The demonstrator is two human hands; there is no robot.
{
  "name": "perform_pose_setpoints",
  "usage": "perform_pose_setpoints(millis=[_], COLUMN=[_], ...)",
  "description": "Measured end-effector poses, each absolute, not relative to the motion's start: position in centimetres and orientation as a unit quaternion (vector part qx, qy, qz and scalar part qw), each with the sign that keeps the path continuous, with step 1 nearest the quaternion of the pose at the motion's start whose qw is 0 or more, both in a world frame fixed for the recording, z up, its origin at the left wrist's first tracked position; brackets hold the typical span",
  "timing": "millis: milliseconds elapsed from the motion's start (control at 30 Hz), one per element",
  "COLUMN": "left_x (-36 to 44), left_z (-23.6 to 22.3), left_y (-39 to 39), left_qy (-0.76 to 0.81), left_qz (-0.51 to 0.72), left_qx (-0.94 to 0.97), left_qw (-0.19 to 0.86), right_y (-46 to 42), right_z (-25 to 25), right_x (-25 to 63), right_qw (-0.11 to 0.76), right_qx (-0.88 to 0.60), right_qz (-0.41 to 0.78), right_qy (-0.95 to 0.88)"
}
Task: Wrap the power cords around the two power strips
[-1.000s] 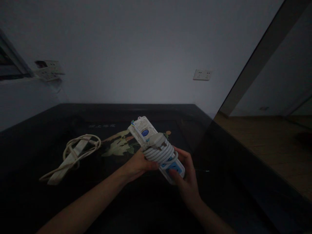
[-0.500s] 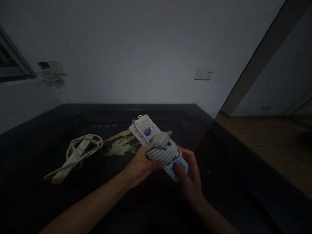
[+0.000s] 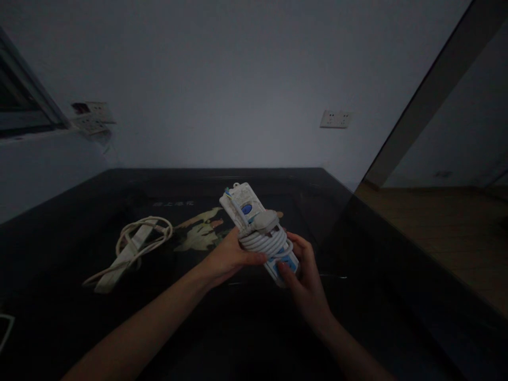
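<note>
Both hands grip a white power strip [image 3: 240, 198] above the dark table, tilted with its top end toward the upper left. It has a blue oval switch and blue sockets. A grey-white cord [image 3: 265, 243] is wrapped round its middle in several turns, with the plug [image 3: 265, 219] lying on top of the coils. My left hand [image 3: 234, 255] is closed around the strip's left side, thumb against the coils. My right hand [image 3: 301, 264] is closed on its lower right end, thumb on the blue socket face. Most fingers behind the strip are hidden.
A second white power strip [image 3: 119, 267] with a loose looped cord [image 3: 169, 231] lies to the left on the dark glossy table [image 3: 222, 173]. The table bears a painted leaf pattern [image 3: 200, 235]. Wall sockets [image 3: 335, 119] sit beyond its back edge; wooden floor [image 3: 436, 222] is at right.
The view has shifted slightly, so the table and wall things appear further right. The held power strip is turned a little; both hands keep their hold.
</note>
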State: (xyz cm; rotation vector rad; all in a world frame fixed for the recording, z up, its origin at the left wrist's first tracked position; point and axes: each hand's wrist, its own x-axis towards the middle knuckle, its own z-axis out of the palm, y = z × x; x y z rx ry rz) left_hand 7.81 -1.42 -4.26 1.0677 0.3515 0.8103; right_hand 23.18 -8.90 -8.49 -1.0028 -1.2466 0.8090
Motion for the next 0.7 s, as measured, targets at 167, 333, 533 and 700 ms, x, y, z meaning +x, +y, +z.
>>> perform_pose_setpoints(millis=[167,333,533,700], left_x=[8.4,8.2,8.7,9.0], left_z=[-4.9,-5.1,-5.3,-5.9], left_y=[-1.6,-1.8,-2.2,-2.1], left_qy=[0.185,0.17,0.206,0.241], left_qz=[0.383,0.373,0.414,0.433], left_qx=[0.467,0.433,0.365,0.34], left_qw=[0.775,0.803,0.808,0.799], right_y=[-8.5,-8.7,-9.1,-9.0], right_z=[-8.5,-8.7,-9.0,-9.3], right_x=[23.0,22.4,21.9,21.8], right_qw=[0.61,0.609,0.601,0.598], right_qx=[-0.432,-0.428,-0.446,-0.439], right_qz=[0.432,0.436,0.431,0.426], right_qy=[-0.504,-0.507,-0.504,-0.517])
